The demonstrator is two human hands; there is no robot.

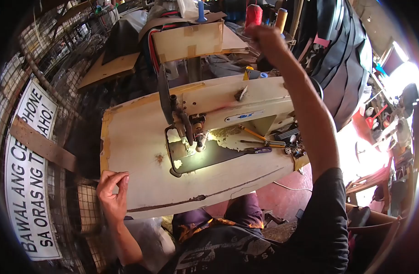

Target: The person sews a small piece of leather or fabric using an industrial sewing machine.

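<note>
My left hand point(112, 191) is at the left front edge of the sewing machine table point(127, 150), thumb and forefinger pressed together; whatever is in the pinch is too small to make out. My right hand point(267, 40) is raised over the machine, fingers curled in right at the red thread cone point(253, 16), with a tan thread cone point(281, 19) just beside it. Below my forearm lies the sewing machine point(255, 98), its lamp lighting the presser foot point(200, 145) and the dark bed plate point(209, 160).
Scissors point(258, 150), a yellow-handled screwdriver point(252, 133) and several bobbins point(295, 150) lie right of the needle. Behind stand a taped board point(189, 41) and a blue spool holder point(201, 11). Dark sheets of material point(344, 59) hang at the right; a lettered sign point(31, 173) is at the left.
</note>
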